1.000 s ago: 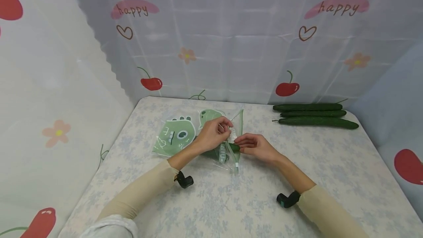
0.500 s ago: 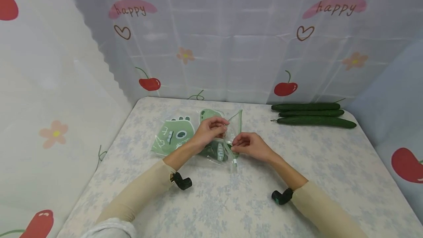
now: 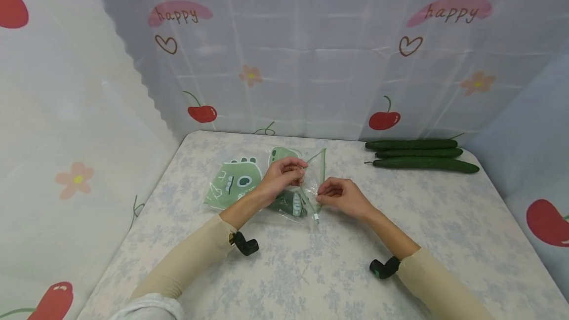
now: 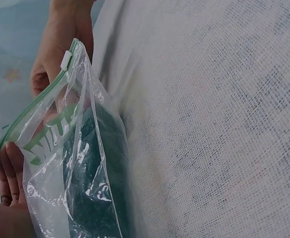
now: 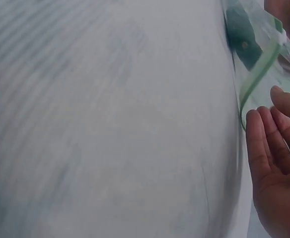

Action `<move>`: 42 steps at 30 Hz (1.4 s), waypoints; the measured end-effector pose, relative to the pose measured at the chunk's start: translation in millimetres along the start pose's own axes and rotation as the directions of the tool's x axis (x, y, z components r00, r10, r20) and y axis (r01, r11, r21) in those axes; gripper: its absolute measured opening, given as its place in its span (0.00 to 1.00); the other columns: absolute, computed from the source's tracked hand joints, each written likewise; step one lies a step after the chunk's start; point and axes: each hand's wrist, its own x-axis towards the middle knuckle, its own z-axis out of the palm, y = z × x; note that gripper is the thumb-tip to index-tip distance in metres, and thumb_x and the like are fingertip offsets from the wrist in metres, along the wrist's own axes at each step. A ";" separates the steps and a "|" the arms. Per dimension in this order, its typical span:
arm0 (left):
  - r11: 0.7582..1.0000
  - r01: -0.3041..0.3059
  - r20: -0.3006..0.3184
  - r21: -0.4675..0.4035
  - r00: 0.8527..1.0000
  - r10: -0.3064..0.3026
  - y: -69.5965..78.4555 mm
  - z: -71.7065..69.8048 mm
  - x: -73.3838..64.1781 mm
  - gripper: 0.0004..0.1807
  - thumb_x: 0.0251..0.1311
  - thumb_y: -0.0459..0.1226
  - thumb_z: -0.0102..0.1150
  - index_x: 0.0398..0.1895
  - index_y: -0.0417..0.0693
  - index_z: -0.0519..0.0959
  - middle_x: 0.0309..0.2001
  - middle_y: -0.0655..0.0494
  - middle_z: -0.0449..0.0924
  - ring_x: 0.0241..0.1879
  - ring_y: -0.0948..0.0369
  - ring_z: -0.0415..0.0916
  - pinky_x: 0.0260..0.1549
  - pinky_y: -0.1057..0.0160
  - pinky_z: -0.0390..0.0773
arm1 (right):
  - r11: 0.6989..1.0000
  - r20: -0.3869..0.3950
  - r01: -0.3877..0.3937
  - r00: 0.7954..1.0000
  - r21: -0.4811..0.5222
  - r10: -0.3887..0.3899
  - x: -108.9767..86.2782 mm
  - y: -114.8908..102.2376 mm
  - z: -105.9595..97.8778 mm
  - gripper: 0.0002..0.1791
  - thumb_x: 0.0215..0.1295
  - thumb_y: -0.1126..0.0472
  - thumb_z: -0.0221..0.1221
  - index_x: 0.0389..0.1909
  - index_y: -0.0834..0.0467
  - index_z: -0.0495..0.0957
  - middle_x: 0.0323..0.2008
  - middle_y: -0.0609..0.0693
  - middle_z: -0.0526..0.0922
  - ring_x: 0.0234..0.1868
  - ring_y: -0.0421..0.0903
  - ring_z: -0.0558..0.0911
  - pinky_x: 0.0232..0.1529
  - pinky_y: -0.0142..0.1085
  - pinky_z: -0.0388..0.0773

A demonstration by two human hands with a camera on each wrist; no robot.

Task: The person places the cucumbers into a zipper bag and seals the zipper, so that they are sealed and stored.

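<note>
A clear zip bag with a green dinosaur print lies on the table, its mouth facing right. Inside it is a dark green cucumber, also visible through the plastic as a cucumber in the left wrist view. My left hand pinches the green zip edge between thumb and fingers, holding the mouth up. At the mouth is my right hand, its fingertips by the lower zip edge. In the right wrist view, the right hand's fingers are nearly straight, with the thumb apart from them. A white slider sits on the zip.
Several cucumbers, among them a front cucumber, lie side by side at the table's back right. The table has a pale floral cloth. A printed curtain hangs behind it, and more sheeting stands at both sides.
The cucumber's end, which stuck out at the bag mouth, has gone left into the bag. My right hand followed it left, then drew back slightly right. My left hand keeps its hold.
</note>
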 end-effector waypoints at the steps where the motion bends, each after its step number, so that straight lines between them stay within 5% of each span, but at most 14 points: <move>1: 1.000 -0.002 -0.003 0.004 1.000 0.002 0.4 0.4 0.0 0.14 0.75 0.32 0.61 0.59 0.37 0.81 0.36 0.61 0.83 0.35 0.65 0.82 0.41 0.66 0.86 | 1.000 -0.008 -0.001 1.000 0.000 0.001 -2.2 0.6 -3.1 0.09 0.72 0.59 0.70 0.47 0.59 0.86 0.45 0.57 0.90 0.44 0.47 0.89 0.46 0.35 0.87; 9: 0.989 -0.046 0.000 0.139 0.999 0.046 7.6 3.1 -4.4 0.14 0.74 0.31 0.63 0.59 0.39 0.82 0.37 0.60 0.82 0.36 0.57 0.81 0.34 0.66 0.84 | 0.999 -0.095 -0.037 0.995 -0.037 0.034 -21.3 10.1 -34.3 0.10 0.73 0.56 0.70 0.46 0.58 0.86 0.45 0.58 0.90 0.44 0.49 0.89 0.46 0.35 0.87; 17: 0.982 -0.037 0.021 0.188 0.999 0.033 7.1 0.4 -6.1 0.25 0.75 0.34 0.64 0.72 0.41 0.74 0.41 0.57 0.85 0.49 0.31 0.82 0.50 0.51 0.90 | 0.994 -0.148 -0.081 0.987 -0.069 0.070 -42.7 25.8 -65.0 0.13 0.74 0.52 0.69 0.48 0.58 0.85 0.45 0.59 0.90 0.43 0.48 0.89 0.46 0.36 0.87; 21: 0.980 -0.023 0.005 0.199 1.000 0.023 7.3 1.1 -5.9 0.22 0.74 0.33 0.64 0.68 0.40 0.78 0.40 0.56 0.85 0.48 0.34 0.83 0.53 0.46 0.89 | 0.990 -0.175 -0.107 0.980 -0.089 0.090 -53.4 32.6 -80.0 0.15 0.75 0.50 0.68 0.50 0.58 0.85 0.46 0.59 0.90 0.43 0.47 0.90 0.46 0.36 0.87; 27: 0.966 -0.033 -0.015 0.255 0.999 0.038 11.5 1.5 -7.5 0.19 0.73 0.33 0.64 0.65 0.39 0.80 0.44 0.42 0.86 0.45 0.41 0.85 0.50 0.50 0.89 | 0.987 -0.220 -0.132 0.969 -0.090 0.109 -69.7 41.7 -102.7 0.17 0.77 0.51 0.66 0.52 0.62 0.84 0.48 0.62 0.90 0.44 0.43 0.91 0.47 0.32 0.87; 31: 0.909 -0.091 -0.018 0.407 0.994 0.108 14.3 -0.7 -9.8 0.19 0.74 0.33 0.60 0.65 0.43 0.78 0.42 0.46 0.85 0.38 0.51 0.84 0.43 0.56 0.85 | 0.987 -0.252 -0.129 0.963 -0.098 0.100 -78.2 47.3 -114.9 0.17 0.79 0.52 0.64 0.52 0.64 0.84 0.48 0.62 0.90 0.43 0.39 0.92 0.47 0.30 0.88; 36: 0.779 -0.189 0.032 0.598 0.977 0.212 13.1 -2.5 -8.0 0.15 0.77 0.34 0.52 0.62 0.51 0.79 0.33 0.55 0.79 0.29 0.62 0.73 0.34 0.63 0.73 | 0.987 -0.299 -0.113 0.951 -0.111 0.076 -86.1 56.7 -130.2 0.17 0.79 0.54 0.63 0.52 0.67 0.83 0.46 0.58 0.91 0.42 0.38 0.92 0.45 0.31 0.89; 42: 0.693 -0.198 0.032 0.693 0.969 0.245 12.1 -1.2 -7.4 0.12 0.76 0.38 0.54 0.50 0.47 0.87 0.31 0.57 0.80 0.30 0.62 0.74 0.35 0.64 0.74 | 0.980 -0.375 -0.153 0.922 -0.127 0.095 -93.5 70.3 -149.5 0.20 0.80 0.51 0.62 0.53 0.66 0.83 0.43 0.50 0.92 0.40 0.34 0.90 0.43 0.28 0.89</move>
